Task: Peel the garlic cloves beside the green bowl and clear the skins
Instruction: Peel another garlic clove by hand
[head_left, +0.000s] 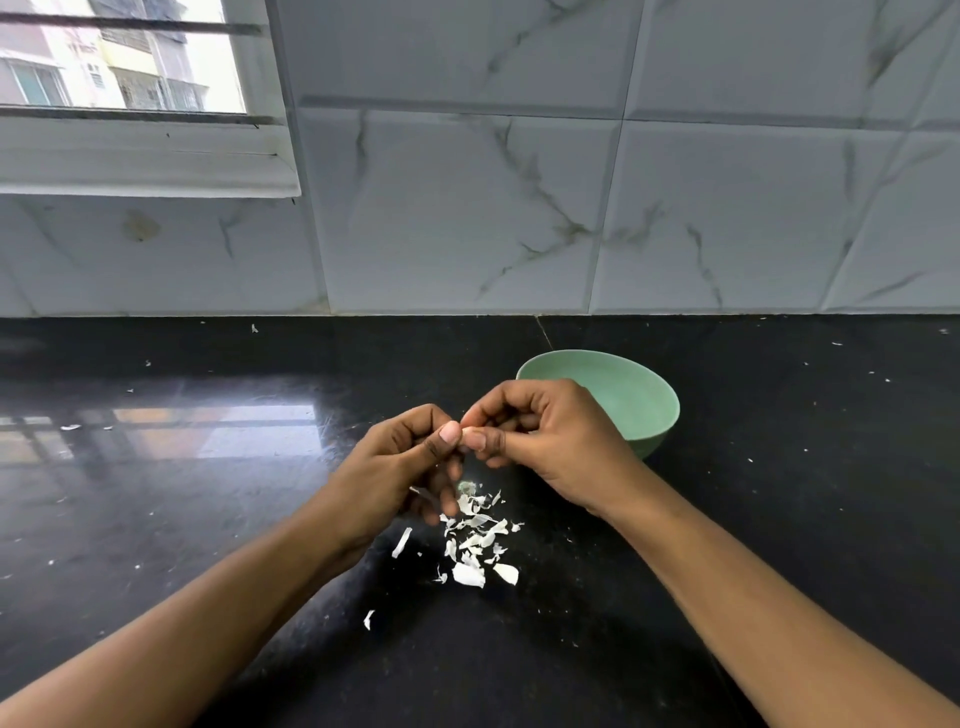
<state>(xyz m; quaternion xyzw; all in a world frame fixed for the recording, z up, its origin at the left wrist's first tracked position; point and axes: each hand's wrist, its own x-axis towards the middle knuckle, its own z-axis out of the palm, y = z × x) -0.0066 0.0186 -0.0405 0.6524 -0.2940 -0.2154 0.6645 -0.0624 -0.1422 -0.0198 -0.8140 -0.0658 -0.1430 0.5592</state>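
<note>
Currently peeling: clove pinched between both hands

Clove (470, 430) position: held in the air above the counter (208, 519), in front of the bowl (623, 400), where the two thumbs meet. Only a small pale part shows; fingers cover the rest.

Grip state: the left hand (400, 467) has its fingers curled, with thumb and forefinger pinching the clove's left end. The right hand (550, 441) is likewise curled and pinches the right end. Neither hand is free.

Key relation: the clove appears to lie with its long axis left to right, spanning the two pinches. This is a judgement, since most of it is hidden. Both hands are equally close to it. The bowl sits just behind the right hand, so that hand is the nearer one for a drop-off.

Skins (475, 540) lie in a loose pile on the counter below the hands, on the person's side — a few stray flakes lie apart from it.
</note>
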